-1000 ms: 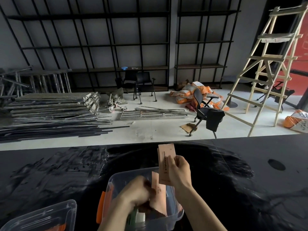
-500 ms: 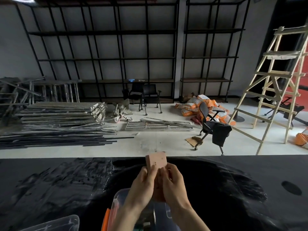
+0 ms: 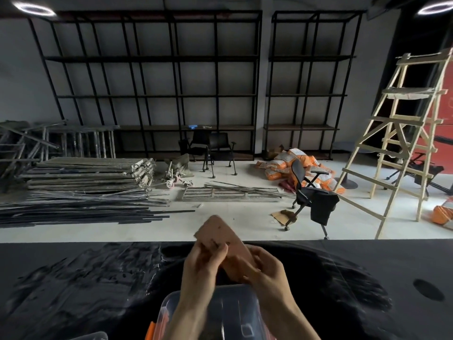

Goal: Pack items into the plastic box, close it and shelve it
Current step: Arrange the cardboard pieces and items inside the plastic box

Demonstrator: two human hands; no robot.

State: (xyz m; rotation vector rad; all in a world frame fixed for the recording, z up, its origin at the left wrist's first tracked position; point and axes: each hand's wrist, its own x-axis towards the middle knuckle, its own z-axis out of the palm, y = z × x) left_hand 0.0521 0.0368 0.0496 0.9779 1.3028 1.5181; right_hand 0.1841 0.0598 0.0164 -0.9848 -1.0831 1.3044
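Note:
A clear plastic box (image 3: 169,306) with an orange latch (image 3: 150,331) sits on the black table at the bottom centre, partly under my forearms. Above its far edge both hands hold a pinkish-brown paper packet (image 3: 218,230), tilted with one corner up. My left hand (image 3: 203,263) pinches its left side and my right hand (image 3: 263,271) grips its lower right part. The box's contents are hidden by my arms and blur.
The black table (image 3: 81,280) is covered with wrinkled film. The rim of a second clear container (image 3: 90,336) shows at the bottom left. Beyond the table lie black shelving (image 3: 152,94), stacked metal bars (image 3: 81,192), office chairs (image 3: 311,200), orange sacks and a wooden ladder (image 3: 402,143).
My left hand came up out of the box and joined the right on the packet. The packet turned from upright to tilted. The view lifted, so the box sits lower in frame.

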